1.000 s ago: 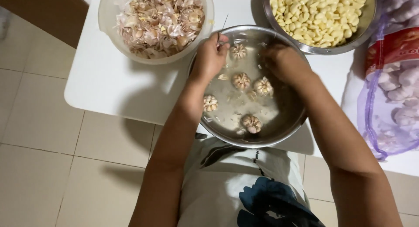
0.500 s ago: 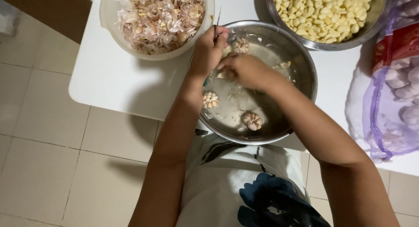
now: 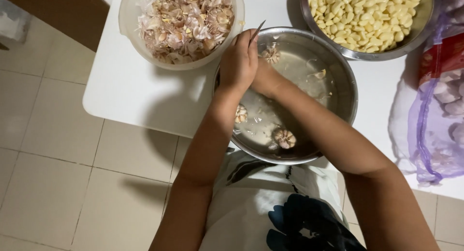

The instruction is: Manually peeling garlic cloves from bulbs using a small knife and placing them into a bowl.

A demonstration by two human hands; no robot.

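left hand (image 3: 239,62) holds a knife (image 3: 256,31) over the steel bowl (image 3: 345,94); right hand's (image 3: 266,79) grip seemingly hidden.

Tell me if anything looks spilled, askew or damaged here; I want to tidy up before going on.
Nothing is spilled. Skins stay in the plastic bowl, peeled cloves in the steel bowl. The one oddity: the metal bowl of water and garlic bulbs overhangs the white table edge toward the person, under the left hand and right hand.

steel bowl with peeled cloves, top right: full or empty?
Nearly full. The steel bowl holds a heap of peeled cloves reaching close to its rim; its top edge is cut off by the frame.
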